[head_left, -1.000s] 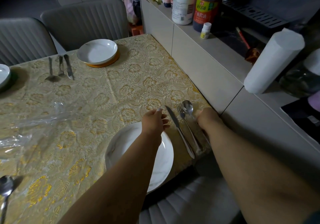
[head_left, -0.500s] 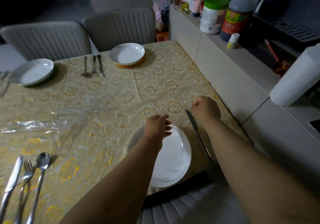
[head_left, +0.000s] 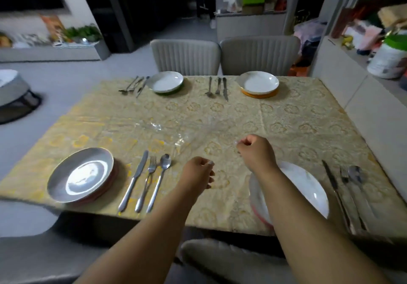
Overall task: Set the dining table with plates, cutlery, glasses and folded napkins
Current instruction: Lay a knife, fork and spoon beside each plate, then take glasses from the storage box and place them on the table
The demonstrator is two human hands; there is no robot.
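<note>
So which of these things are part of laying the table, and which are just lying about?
Part of the job:
four plates
knife, fork and spoon sets

Lying about:
clear plastic sheet
green-lidded jar
chairs

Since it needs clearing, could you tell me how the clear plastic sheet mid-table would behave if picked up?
The clear plastic sheet is crumpled and see-through, so probably thin, floppy and very light. Glossy highlights suggest it is slippery, likely sliding on the tablecloth.
</note>
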